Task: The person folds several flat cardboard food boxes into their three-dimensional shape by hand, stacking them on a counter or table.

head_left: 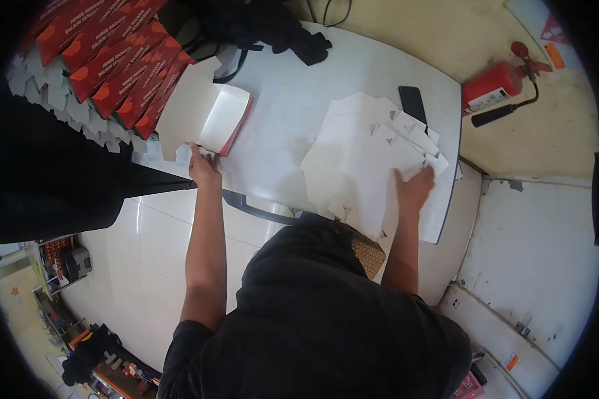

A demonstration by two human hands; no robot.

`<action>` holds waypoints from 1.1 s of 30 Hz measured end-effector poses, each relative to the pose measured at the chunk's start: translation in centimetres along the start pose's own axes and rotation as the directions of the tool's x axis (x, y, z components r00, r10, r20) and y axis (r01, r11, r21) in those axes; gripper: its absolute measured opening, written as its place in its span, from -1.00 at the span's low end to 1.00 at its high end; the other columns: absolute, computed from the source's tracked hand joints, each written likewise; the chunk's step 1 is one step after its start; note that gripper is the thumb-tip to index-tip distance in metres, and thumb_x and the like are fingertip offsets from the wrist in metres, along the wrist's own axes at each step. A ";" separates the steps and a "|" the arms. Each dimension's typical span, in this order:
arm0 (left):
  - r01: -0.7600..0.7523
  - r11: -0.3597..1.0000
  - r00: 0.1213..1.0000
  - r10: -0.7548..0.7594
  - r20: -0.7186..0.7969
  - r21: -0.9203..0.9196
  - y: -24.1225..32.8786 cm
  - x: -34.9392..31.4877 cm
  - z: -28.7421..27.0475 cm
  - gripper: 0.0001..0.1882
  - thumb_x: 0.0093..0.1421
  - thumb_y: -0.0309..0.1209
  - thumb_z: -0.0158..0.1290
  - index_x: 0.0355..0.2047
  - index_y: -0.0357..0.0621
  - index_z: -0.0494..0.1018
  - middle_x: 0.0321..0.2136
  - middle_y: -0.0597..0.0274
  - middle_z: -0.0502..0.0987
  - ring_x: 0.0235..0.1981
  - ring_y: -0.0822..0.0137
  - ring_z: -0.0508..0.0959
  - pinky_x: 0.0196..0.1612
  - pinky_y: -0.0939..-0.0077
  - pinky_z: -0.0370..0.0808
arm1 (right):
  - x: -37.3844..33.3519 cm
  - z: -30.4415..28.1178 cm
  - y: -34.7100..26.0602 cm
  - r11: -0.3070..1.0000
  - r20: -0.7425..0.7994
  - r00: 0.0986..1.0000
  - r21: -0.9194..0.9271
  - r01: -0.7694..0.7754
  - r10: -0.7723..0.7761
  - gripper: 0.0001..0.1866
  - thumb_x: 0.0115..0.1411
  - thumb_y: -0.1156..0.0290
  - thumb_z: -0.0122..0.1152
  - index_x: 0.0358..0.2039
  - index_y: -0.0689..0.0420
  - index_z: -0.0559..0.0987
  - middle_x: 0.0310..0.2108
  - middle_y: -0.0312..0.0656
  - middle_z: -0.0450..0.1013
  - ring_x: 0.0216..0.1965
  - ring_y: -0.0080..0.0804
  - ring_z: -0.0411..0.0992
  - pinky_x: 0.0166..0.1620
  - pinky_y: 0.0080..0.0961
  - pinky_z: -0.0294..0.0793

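Note:
My left hand (205, 167) is closed on the near corner of a part-folded paper food box (230, 118). The box is white inside and red outside, and its lid flap (183, 110) stands open to the left. On the right side of the table lies a stack of flat white box blanks (356, 149) with slotted tabs, somewhat fanned out. My right hand (416, 188) grips the right edge of the blanks between thumb and fingers. How many sheets it holds, I cannot tell.
Folded red boxes (113, 60) are stacked in rows at the far left. A black phone (412, 103) lies beyond the blanks, and a black cloth or bag (273, 26) is at the back of the white table (279, 86). A red fire extinguisher (492, 88) hangs on the wall at right.

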State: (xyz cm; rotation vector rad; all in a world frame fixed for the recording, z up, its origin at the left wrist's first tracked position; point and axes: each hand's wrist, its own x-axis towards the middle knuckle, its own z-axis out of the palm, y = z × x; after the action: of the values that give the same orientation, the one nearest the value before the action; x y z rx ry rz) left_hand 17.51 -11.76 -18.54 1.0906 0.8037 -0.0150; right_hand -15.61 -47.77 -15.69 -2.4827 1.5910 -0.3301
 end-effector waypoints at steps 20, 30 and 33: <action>-0.393 0.897 0.910 0.347 0.225 0.203 3.7 -9.5 -23.0 -0.44 0.34 -0.22 -0.01 0.23 -0.24 0.16 0.18 0.02 0.27 0.22 0.16 0.29 0.24 0.15 0.34 | 3.3 -1.1 9.0 0.961 -0.254 0.967 0.267 0.072 -0.002 -0.54 -0.02 0.55 0.39 -0.06 0.14 0.52 -0.26 0.05 0.57 -0.24 0.09 0.54 -0.13 -0.15 0.51; -0.269 0.944 0.932 0.205 0.300 0.189 4.5 -11.8 -31.5 -0.60 0.36 -0.20 -0.04 0.02 -0.26 0.40 0.02 0.07 0.45 0.05 0.20 0.45 0.06 0.25 0.48 | 0.1 -8.0 3.8 0.851 -0.402 0.861 0.284 0.441 -0.312 -0.85 0.20 0.50 0.19 -0.20 0.17 0.58 -0.31 0.06 0.56 -0.32 -0.10 0.56 -0.30 -0.24 0.53; -0.271 0.943 0.907 0.184 0.379 0.191 5.1 -13.3 -30.7 -0.60 0.36 -0.17 -0.05 -0.01 -0.27 0.41 0.01 0.08 0.47 0.02 0.20 0.47 0.03 0.27 0.50 | -3.2 -11.5 -0.7 0.805 -0.513 0.818 0.353 0.478 -0.260 -0.85 0.28 0.41 0.15 -0.19 0.17 0.55 -0.35 0.06 0.55 -0.37 -0.12 0.55 -0.33 -0.26 0.52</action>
State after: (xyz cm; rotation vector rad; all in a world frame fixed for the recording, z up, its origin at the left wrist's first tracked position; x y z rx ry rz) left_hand -7.73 10.18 -13.29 1.3599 0.3462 -0.1116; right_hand -19.48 -44.88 -4.71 -2.4006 0.9233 -1.2630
